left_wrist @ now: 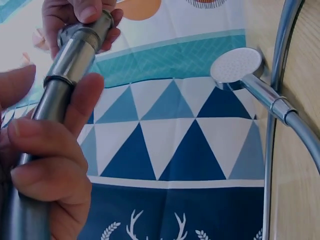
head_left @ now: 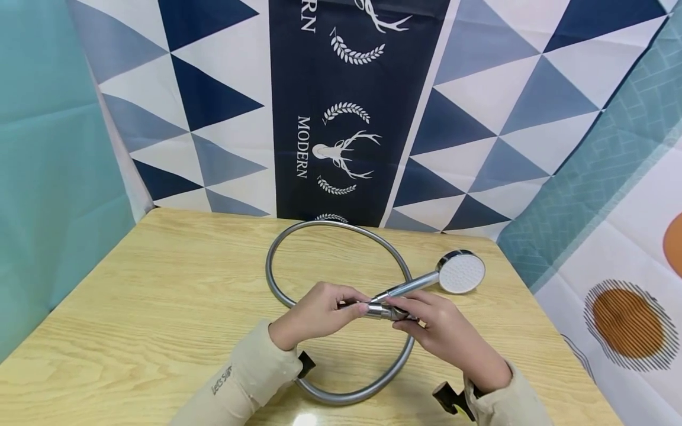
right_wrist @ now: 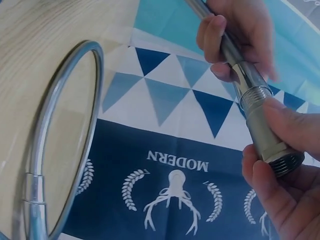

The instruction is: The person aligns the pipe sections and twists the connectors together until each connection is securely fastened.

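Observation:
The left hand (head_left: 322, 313) grips the end of a grey shower hose (head_left: 269, 266), fingers curled round it just behind its chrome nut (right_wrist: 250, 80). The right hand (head_left: 444, 328) pinches a short metal fitting (right_wrist: 262, 127) between thumb and fingers. Nut and fitting are in line, and silver screw threads show where they meet in the right wrist view. The fitting's other end shows a dark, ridged opening there. A chrome hand shower (head_left: 461, 273) with a white round face lies beyond the right hand, joined to the hose's other end.
The hose loops across a light wood-grain table (head_left: 160, 307). Behind the table hangs a patterned cloth (head_left: 229, 106) with triangles and a dark deer strip. Teal cloth (head_left: 53, 148) borders the left side, and another patterned cloth (head_left: 629, 319) stands at the right.

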### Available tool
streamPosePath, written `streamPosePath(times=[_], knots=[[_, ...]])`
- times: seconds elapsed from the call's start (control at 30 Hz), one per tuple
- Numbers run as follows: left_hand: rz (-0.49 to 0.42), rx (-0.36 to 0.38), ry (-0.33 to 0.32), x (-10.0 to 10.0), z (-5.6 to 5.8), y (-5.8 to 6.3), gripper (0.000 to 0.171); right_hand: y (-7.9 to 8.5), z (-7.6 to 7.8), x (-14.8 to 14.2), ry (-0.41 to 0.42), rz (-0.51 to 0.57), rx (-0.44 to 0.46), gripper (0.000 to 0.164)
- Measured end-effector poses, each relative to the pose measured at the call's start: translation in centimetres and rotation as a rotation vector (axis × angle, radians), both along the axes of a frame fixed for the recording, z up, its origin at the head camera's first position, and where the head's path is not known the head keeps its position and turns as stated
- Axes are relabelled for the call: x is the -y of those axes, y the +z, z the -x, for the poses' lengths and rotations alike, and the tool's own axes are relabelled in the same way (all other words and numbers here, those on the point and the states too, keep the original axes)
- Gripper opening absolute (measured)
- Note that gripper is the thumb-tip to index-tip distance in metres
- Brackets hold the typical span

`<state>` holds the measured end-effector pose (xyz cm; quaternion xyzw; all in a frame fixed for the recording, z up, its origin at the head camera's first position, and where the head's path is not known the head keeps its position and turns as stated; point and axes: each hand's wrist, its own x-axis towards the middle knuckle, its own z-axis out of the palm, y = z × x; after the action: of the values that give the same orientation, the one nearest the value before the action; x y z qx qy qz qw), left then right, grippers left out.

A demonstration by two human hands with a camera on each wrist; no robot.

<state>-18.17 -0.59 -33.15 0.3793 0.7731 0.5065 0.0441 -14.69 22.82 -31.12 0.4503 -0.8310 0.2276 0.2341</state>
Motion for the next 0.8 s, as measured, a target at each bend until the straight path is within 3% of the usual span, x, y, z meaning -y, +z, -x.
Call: streamPosePath(times=[0.3,0.43,0.57,0.67,0.8], knots=[[-0.044,0.037,-0.006,0.42,-0.17,0.07,0.013,0.43,0.27,0.29,0.042,-0.013,-0.014,0.053],[-0.031,-0.007,-0.005,0.07,-0.01,-0.16,0.017,0.32,0.29,0.08,0.031,-0.003,-0.006,0.05],[0.02,-0.065,-0.004,-0.19,0.02,-0.14,0.021,0.19,0.29,-0.1,0.032,-0.006,0.004,0.031],[0.027,-0.075,-0.02,-0.25,-0.04,-0.05,0.018,0.0,0.24,-0.2,0.039,-0.009,0.042,0.04],[-0.01,-0.073,-0.035,-0.31,-0.02,-0.09,0.015,-0.36,0.15,-0.26,0.048,0.009,0.107,0.03]])
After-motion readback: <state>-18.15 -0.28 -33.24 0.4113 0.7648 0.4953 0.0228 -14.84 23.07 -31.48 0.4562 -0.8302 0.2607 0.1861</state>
